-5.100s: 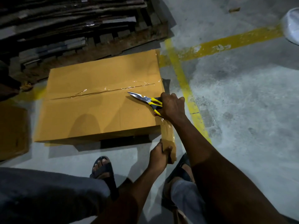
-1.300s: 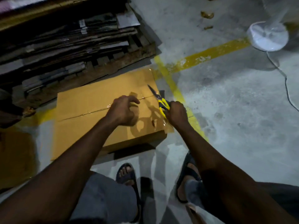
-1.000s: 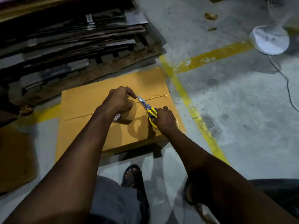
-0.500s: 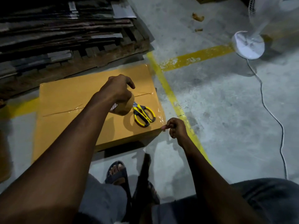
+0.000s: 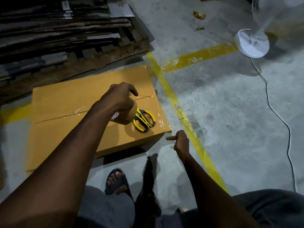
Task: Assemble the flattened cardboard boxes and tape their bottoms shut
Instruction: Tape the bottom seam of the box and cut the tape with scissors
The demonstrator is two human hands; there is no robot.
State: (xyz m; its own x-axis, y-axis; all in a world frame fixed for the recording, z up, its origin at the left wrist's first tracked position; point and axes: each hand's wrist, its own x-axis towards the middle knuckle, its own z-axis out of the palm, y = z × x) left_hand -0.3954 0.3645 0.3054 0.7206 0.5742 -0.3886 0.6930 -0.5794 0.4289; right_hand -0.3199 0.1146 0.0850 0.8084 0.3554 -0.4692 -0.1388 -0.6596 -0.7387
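An assembled brown cardboard box [image 5: 65, 125] stands on the concrete floor with clear tape running along its middle seam and over its right edge. My left hand [image 5: 117, 97] grips a roll of tape [image 5: 126, 116] just above the box top. Yellow-handled scissors [image 5: 144, 120] lie on the box beside the roll, their blades hidden under it. My right hand [image 5: 180, 140] hovers off the box's near right corner, fingers curled and empty, with one finger pointing toward the box.
A stack of flattened cardboard [image 5: 57, 30] sits on a wooden pallet [image 5: 98, 63] behind the box. A white standing fan [image 5: 252, 44] and its cable [image 5: 271, 109] are at the right. Yellow lines [image 5: 185, 112] cross the floor. My sandalled foot [image 5: 116, 181] is near the box.
My right hand put the scissors down on the box and drew back past its right corner. My left hand brought the tape roll over the box top.
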